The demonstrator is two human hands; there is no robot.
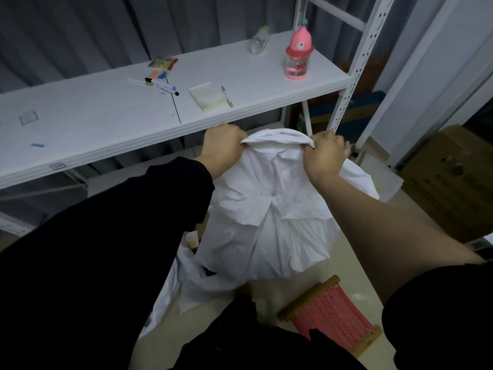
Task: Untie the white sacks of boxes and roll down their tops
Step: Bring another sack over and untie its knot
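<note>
White sack stands on the floor in front of the shelf, its top gathered into a bunched fold at the far side. Left hand and right hand are each closed in a fist on that fold, one at each end, the cloth pulled taut between them. No knot or tie is visible from this angle; whether the neck is already loose cannot be told. Contents hidden — the bulging sides suggest something bulky inside, but no boxes show. Risks, as judged from here: pulling the fold toward the body with uneven force could tip the sack onto the pink stool lying just beside its near edge; the thin creased material might tear at the fists if rolled against tight contents. A second white bag lies slumped to the left against the sack, its mouth partly gaping — something pale and dark shows inside, not identifiable. On the shelf behind: a pink bottle upright, liquid level unclear, and a clear bottle on its side.
</note>
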